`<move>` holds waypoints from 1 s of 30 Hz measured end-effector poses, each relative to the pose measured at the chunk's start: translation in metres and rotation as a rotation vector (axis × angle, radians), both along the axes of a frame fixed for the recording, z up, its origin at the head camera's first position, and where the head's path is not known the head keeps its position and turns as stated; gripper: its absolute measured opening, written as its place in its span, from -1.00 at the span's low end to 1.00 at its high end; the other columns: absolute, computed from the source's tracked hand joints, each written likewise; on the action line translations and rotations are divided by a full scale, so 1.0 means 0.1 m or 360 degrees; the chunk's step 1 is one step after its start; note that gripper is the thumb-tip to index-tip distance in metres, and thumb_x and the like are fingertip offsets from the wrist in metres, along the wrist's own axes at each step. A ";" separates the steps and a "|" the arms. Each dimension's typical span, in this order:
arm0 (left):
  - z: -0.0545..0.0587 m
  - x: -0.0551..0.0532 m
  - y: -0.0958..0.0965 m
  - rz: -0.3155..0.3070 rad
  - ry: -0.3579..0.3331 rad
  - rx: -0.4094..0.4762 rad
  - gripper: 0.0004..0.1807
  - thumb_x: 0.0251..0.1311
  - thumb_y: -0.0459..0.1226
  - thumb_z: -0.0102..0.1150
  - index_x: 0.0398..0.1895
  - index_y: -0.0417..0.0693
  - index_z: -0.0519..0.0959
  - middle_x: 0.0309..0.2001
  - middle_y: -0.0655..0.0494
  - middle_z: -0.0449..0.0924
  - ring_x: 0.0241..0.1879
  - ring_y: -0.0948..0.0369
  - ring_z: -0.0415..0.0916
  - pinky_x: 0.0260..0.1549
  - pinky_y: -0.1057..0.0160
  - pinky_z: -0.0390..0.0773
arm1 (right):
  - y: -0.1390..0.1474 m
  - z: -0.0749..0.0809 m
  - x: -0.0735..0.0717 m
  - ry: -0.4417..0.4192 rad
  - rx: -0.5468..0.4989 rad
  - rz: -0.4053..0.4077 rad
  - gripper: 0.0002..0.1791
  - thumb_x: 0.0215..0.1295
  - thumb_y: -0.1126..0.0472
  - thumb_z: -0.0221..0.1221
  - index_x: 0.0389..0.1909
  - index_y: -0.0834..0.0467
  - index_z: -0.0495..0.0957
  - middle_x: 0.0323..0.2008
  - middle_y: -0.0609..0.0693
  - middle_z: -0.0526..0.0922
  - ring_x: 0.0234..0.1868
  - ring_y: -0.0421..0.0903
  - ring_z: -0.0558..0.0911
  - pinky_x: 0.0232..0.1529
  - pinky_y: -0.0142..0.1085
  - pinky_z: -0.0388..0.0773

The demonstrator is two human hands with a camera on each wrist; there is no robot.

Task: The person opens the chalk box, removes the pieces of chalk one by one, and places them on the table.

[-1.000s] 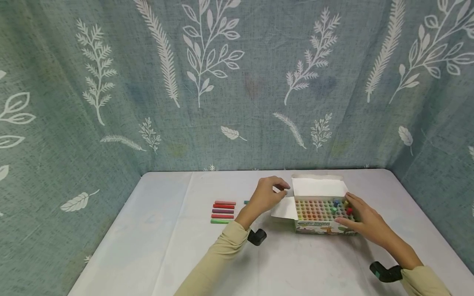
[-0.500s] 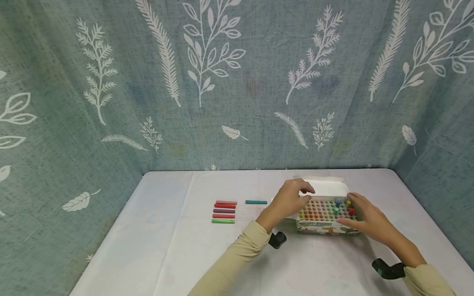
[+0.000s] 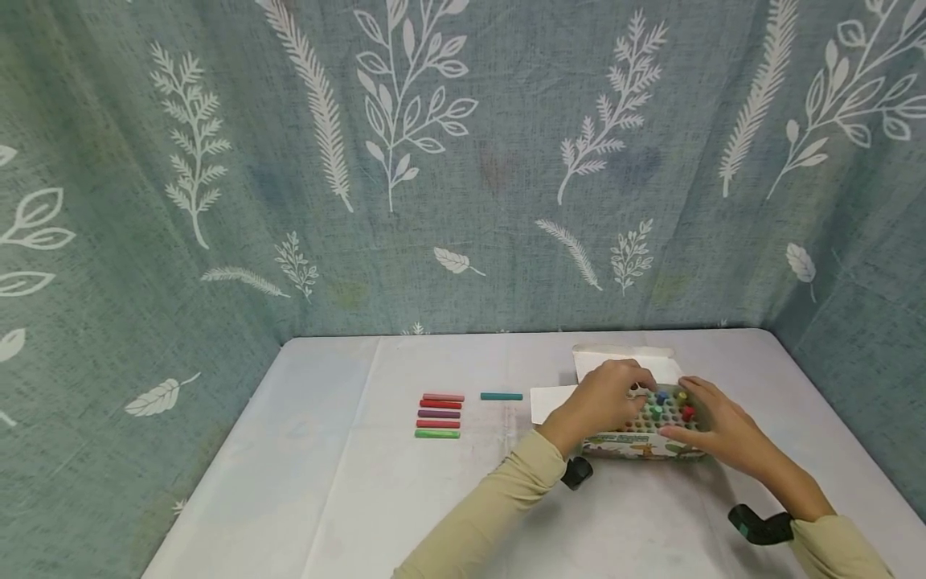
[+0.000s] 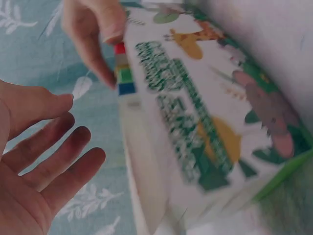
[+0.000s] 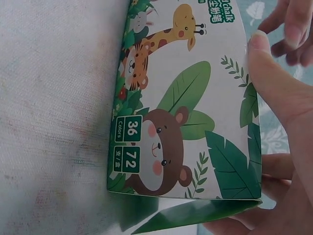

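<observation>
A printed chalk box [image 3: 640, 447] stands with its lid folded back, its top a grid of holes. Blue, yellow, green and red chalk sticks [image 3: 687, 412] stick up near its right end. Over the left part of the grid hovers my left hand [image 3: 604, 398], hiding some holes; the left wrist view shows its fingers apart and holding nothing. My right hand [image 3: 727, 430] grips the box's right end. In the right wrist view, the thumb [image 5: 261, 49] presses the front top edge while other fingers lie beyond the end, partly hidden.
Left of the box, a teal chalk stick [image 3: 501, 396] lies alone on the white tabletop [image 3: 405, 507]. Farther left, several red, pink, purple and green sticks [image 3: 439, 414] lie in a column. A white side flap [image 3: 547, 402] juts left from the box. A patterned curtain [image 3: 463, 201] surrounds the table.
My left hand has moved right, from beside the flap to above the hole grid. The teal stick, earlier mostly covered by it, now shows fully. My right hand keeps its place on the box.
</observation>
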State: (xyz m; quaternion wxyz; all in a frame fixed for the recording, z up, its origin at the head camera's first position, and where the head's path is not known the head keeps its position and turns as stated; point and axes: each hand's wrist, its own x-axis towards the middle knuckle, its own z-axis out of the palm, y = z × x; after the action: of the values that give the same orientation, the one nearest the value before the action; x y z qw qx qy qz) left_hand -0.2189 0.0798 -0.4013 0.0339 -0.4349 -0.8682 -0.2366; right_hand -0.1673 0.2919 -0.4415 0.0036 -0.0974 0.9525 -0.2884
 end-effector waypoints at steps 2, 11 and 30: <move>-0.05 0.01 0.06 0.0006 -0.0013 -0.0067 -0.78 0.26 -0.29 0.18 -0.04 0.01 0.64 -0.12 0.24 0.58 -0.38 0.46 0.44 -0.49 0.62 0.35 | 0.00 0.00 0.00 0.0000 -0.0010 0.0006 0.05 0.11 -0.17 0.29 0.39 0.40 0.04 0.33 0.46 0.03 0.22 0.48 0.17 -0.05 0.40 0.22; -0.28 -0.01 0.19 0.0022 0.0045 -0.0173 -0.77 0.21 -0.34 0.20 -0.08 0.04 0.65 -0.14 0.26 0.61 -0.26 0.47 0.50 -0.37 0.63 0.38 | 0.02 0.00 -0.01 0.0031 -0.0033 0.0027 0.03 0.11 -0.14 0.30 0.39 0.39 0.05 0.33 0.45 0.04 0.23 0.48 0.17 -0.04 0.39 0.22; -0.31 0.03 0.36 0.0057 0.0246 -0.0251 -0.75 0.15 -0.39 0.21 -0.14 0.05 0.68 -0.19 0.27 0.61 -0.41 0.50 0.42 -0.51 0.60 0.31 | 0.05 -0.03 0.00 0.0040 -0.0075 0.0034 0.01 0.14 -0.11 0.29 0.39 0.38 0.04 0.34 0.43 0.05 0.23 0.47 0.18 -0.05 0.38 0.25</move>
State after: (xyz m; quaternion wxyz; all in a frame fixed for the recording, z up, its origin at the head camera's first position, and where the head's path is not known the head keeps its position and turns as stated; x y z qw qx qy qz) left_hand -0.2156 0.1159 -0.4322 0.0706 -0.4376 -0.8865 -0.1326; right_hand -0.1670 0.2970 -0.4443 -0.0076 -0.1112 0.9444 -0.3093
